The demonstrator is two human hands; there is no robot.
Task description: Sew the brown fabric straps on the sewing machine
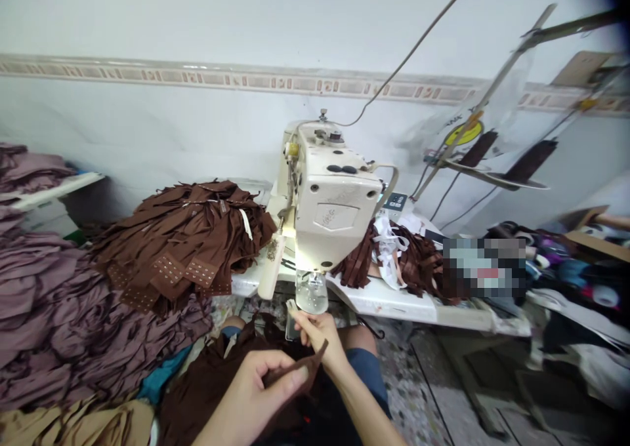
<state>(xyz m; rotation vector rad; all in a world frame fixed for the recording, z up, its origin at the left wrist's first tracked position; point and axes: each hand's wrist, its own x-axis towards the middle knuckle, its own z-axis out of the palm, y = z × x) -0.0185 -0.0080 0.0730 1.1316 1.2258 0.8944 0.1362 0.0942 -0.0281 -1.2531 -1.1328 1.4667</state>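
My left hand pinches a piece of brown fabric between thumb and fingers, its pointed corner sticking up. Just beyond it, my right hand is closed, with a small pale strip showing at its fingertips; what the strip is I cannot make out. Both hands are over my lap, in front of a white sewing machine. More dark brown fabric drapes over my lap under the hands. The clear guard at the needle area is right above my right hand.
Brown garment pieces with rows of metal eyelets are heaped left of the machine. Mauve fabric piles up farther left. Brown straps and white strips lie on the table right of it. A thread stand rises at the right.
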